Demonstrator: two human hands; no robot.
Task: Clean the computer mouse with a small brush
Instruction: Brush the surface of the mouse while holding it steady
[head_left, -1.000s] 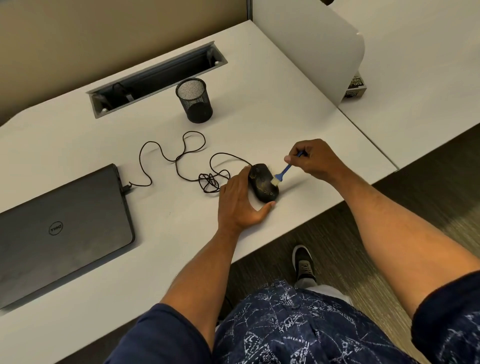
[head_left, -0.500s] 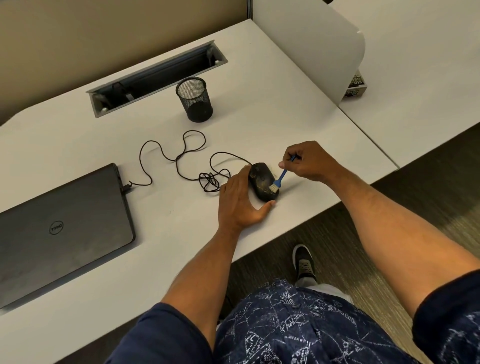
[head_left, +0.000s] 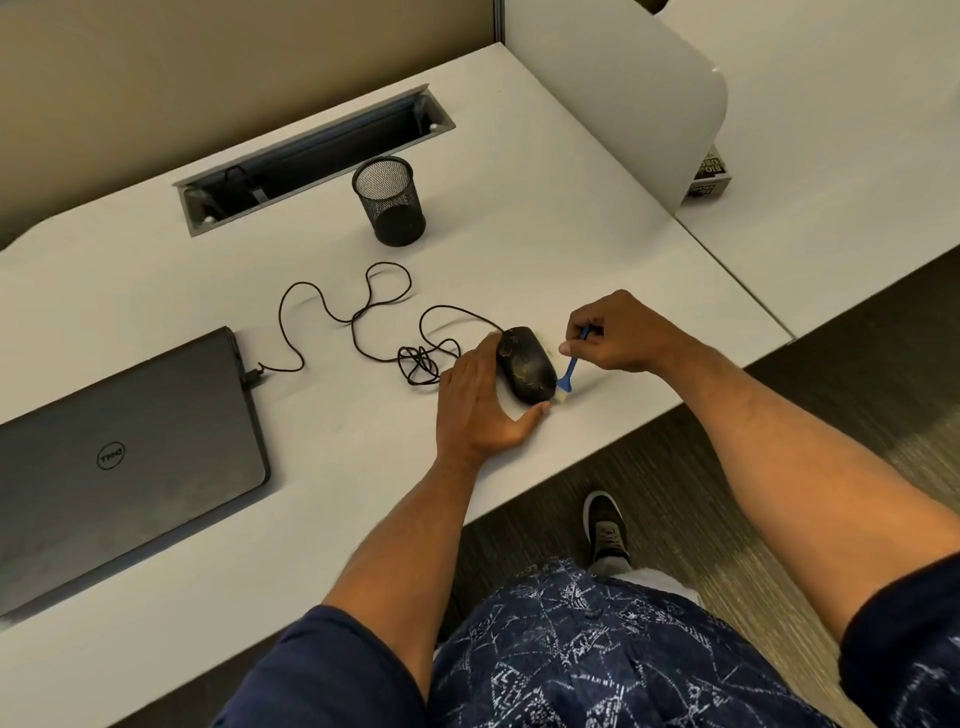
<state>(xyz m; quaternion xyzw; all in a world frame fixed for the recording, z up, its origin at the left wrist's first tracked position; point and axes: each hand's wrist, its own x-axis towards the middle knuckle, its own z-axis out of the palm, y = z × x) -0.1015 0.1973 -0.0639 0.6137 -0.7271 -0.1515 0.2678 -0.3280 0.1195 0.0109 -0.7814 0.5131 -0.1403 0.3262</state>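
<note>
A black wired computer mouse (head_left: 525, 370) lies on the white desk (head_left: 322, 519) near its front edge. My left hand (head_left: 475, 405) cups the mouse's left side, thumb at its near end, holding it in place. My right hand (head_left: 621, 332) pinches a small brush with a blue handle (head_left: 570, 368). Its pale bristles touch the desk at the mouse's lower right edge. The mouse cable (head_left: 363, 317) loops leftward across the desk to a laptop.
A closed dark laptop (head_left: 119, 457) lies at the left. A black mesh pen cup (head_left: 389, 200) stands behind the cable, with a cable slot (head_left: 311, 161) beyond it. A white divider panel (head_left: 618, 98) rises at the right. The floor and my shoe (head_left: 605, 530) show below the desk edge.
My right hand has drawn the brush down along the mouse's right side, from its top toward its near end. My left hand and the mouse have stayed put.
</note>
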